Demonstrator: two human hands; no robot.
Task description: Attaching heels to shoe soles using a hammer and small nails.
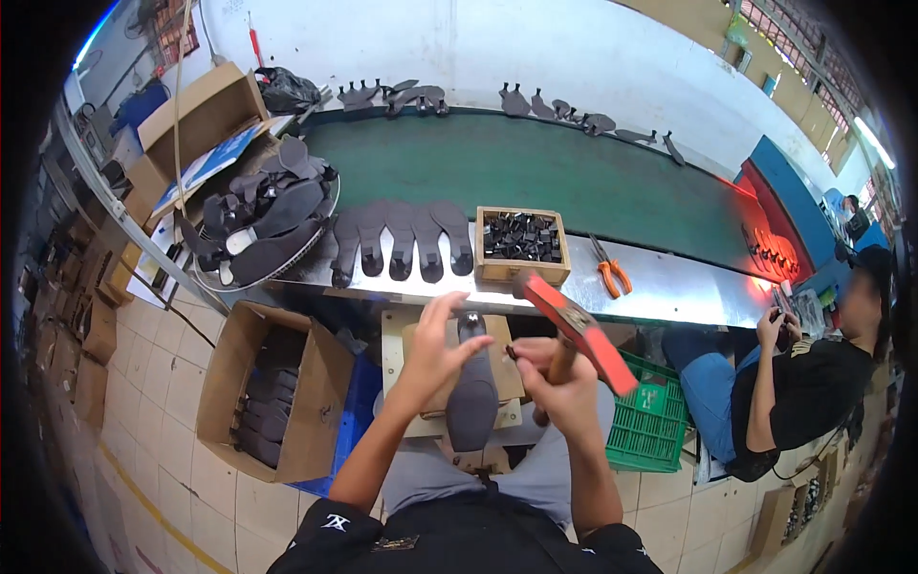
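A dark grey shoe sole [471, 411] with a shiny black heel piece at its far end lies lengthwise on a wooden block in front of my lap. Beside its left edge is my left hand [435, 359], fingers apart; its thumb reaches over the sole, and whether it touches cannot be told. My right hand [559, 383] grips the wooden handle of a hammer [609, 362] with a red head, tilted up to the right. Between that hand's thumb and forefinger is a small dark piece [512, 352], too small to name.
On the metal bench edge lie several soles [397, 230], a wooden box [483, 272] of small black pieces and orange-handled pliers [614, 277]. A piled basket [320, 225] and a carton [306, 407] stand left. A green crate [645, 430] and a seated person [808, 383] are right.
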